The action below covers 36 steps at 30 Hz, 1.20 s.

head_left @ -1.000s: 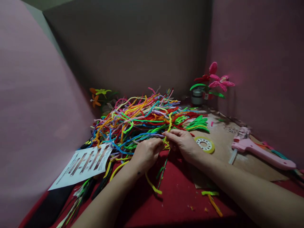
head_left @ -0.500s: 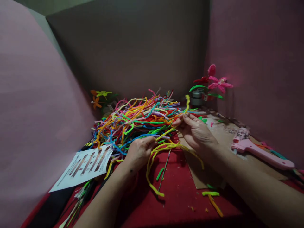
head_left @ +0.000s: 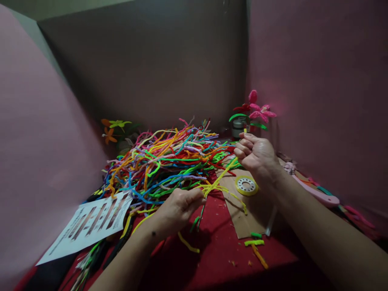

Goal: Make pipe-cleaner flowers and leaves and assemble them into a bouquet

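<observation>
Yellow fuzzy stems (head_left: 222, 174) run between my two hands above the red cloth. My left hand (head_left: 182, 204) pinches them where several meet, just in front of the big heap. Higher up and to the right, my right hand (head_left: 255, 155) is closed round the upper part of the yellow stems, with a short yellow tip showing above its fingers. More yellow lengths spread out from my left fingertips, to the right over the cardboard and down over the cloth. A thin dark stem lies under my left fingertips.
Behind is a heap of coloured fuzzy stems (head_left: 176, 149). A tape roll (head_left: 246, 185) lies on cardboard (head_left: 239, 218), a pink tool (head_left: 318, 195) at its right. A printed sheet (head_left: 91, 222) lies left. Fuzzy flowers (head_left: 263, 113) stand at the back, near pink side walls.
My right hand has pulled up and right, closing into a fist round the yellow stems. My left hand has shifted slightly lower. The tape roll now shows, and the view has turned right.
</observation>
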### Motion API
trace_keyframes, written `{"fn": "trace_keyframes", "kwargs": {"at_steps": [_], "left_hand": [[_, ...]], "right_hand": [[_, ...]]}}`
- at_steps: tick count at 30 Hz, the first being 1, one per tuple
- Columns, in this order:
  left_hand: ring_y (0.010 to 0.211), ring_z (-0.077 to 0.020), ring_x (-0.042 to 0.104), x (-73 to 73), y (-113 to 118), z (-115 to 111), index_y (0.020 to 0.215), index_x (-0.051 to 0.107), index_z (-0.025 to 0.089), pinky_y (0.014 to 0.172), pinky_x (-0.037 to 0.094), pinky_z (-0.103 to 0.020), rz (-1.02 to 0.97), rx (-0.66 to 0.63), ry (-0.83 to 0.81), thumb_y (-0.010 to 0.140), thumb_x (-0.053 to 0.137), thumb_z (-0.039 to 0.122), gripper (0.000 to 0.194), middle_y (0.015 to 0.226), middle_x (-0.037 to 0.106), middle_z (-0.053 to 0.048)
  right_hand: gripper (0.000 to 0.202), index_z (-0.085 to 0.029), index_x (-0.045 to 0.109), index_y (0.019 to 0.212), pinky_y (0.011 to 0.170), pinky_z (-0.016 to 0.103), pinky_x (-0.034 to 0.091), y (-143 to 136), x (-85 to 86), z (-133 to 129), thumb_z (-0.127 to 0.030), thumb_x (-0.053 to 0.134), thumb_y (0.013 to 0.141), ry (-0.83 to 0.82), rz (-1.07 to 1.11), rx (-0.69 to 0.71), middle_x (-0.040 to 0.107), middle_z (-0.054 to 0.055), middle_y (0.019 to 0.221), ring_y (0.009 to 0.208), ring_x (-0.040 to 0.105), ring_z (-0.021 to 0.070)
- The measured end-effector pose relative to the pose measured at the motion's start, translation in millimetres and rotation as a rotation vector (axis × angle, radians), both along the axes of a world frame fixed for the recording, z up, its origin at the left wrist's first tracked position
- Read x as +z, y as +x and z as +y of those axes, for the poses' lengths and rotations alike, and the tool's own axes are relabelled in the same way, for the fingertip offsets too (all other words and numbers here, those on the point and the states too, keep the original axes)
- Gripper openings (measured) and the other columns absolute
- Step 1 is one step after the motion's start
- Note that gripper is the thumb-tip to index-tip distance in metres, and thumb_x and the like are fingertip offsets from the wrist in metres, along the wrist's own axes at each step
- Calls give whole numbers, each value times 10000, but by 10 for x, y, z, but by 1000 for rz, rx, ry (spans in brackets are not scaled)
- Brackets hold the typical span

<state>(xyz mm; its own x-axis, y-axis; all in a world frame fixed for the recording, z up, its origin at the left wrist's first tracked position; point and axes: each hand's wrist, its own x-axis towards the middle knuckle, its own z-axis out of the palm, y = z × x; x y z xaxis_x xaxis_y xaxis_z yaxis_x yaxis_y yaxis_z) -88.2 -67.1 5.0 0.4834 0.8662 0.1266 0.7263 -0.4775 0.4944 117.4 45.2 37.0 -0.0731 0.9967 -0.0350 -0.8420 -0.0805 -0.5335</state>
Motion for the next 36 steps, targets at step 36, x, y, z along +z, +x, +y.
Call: {"fn": "trace_keyframes", "kwargs": {"at_steps": [36], "left_hand": [[413,-47,188,409,194,-404,725,530,125,439,270,-192,-1910,32,-24,900,381,177,236,478,180,76]], "right_hand": [[262,-203,330,623,297,149,173,-232,-353,-62,-150,416,865,-99,120,313,189,-110,410,333,135,56]]}}
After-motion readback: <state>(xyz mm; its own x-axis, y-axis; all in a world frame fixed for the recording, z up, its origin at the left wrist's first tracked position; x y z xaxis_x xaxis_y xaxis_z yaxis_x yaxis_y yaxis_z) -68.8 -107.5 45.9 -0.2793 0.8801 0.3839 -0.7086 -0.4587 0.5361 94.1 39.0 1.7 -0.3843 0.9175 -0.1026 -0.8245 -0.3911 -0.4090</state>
